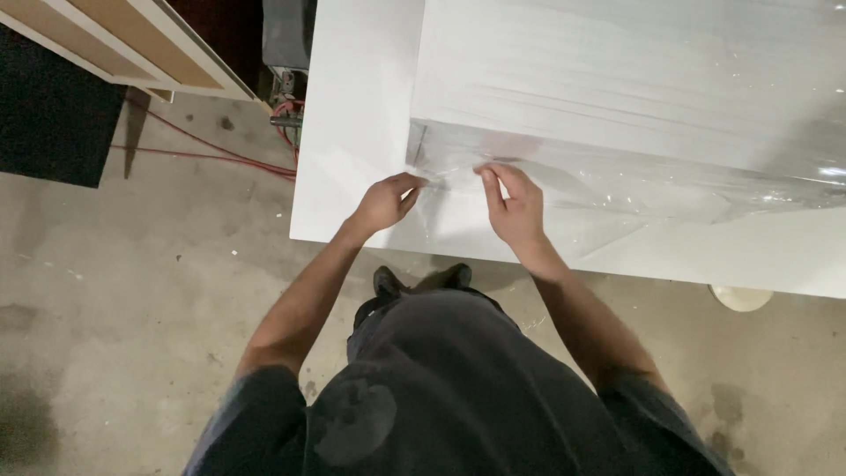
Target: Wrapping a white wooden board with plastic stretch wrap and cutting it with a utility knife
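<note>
A white panel (352, 106) lies flat in front of me, partly covered by a clear plastic film (617, 189) that is peeled up and wrinkled along its near edge. My left hand (385, 203) pinches the film's loose edge near the panel's front left corner. My right hand (514, 207) pinches the same edge a little to the right, fingers closed on the film. Both hands rest over the panel's near edge.
Concrete floor (132, 282) spreads to the left and below. Red cables (211, 150) run across the floor toward the panel's left side. A wooden frame (123, 44) stands at the top left. A round pale object (740, 298) peeks from under the panel's edge.
</note>
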